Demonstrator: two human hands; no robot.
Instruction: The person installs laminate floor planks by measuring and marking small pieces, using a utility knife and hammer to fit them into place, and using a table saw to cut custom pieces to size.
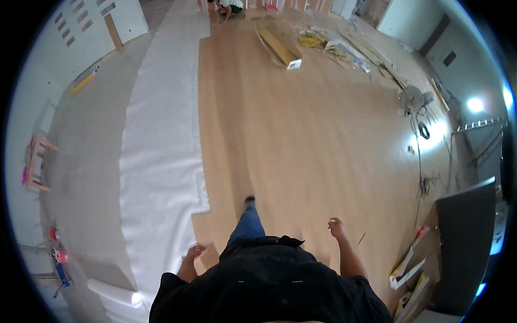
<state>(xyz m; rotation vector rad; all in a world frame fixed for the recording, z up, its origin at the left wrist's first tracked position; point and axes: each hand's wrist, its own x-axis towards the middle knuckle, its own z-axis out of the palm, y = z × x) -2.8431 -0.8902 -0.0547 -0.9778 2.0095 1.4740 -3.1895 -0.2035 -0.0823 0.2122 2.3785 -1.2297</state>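
Observation:
My left hand (196, 251) hangs beside my dark-clothed torso (269, 280), over the edge where white underlay (156, 129) meets light wood flooring (301, 134). It holds nothing visible; its fingers are loosely apart. On the other side, my right hand (336, 227) is raised over the planks, its fingers curled round something small and whitish that I cannot make out. A thin orange stick (361, 238) lies on the floor just right of it. My foot (250, 201) steps forward on the wood below me.
A co-worker (229, 8) crouches at the far end, near a long open carton (274, 43) and scraps (323, 46). Cables and coils (424, 130), a dark leaning panel (463, 242) and cartons (409, 258) line the right. An underlay roll (110, 290) and small stool (37, 161) are left.

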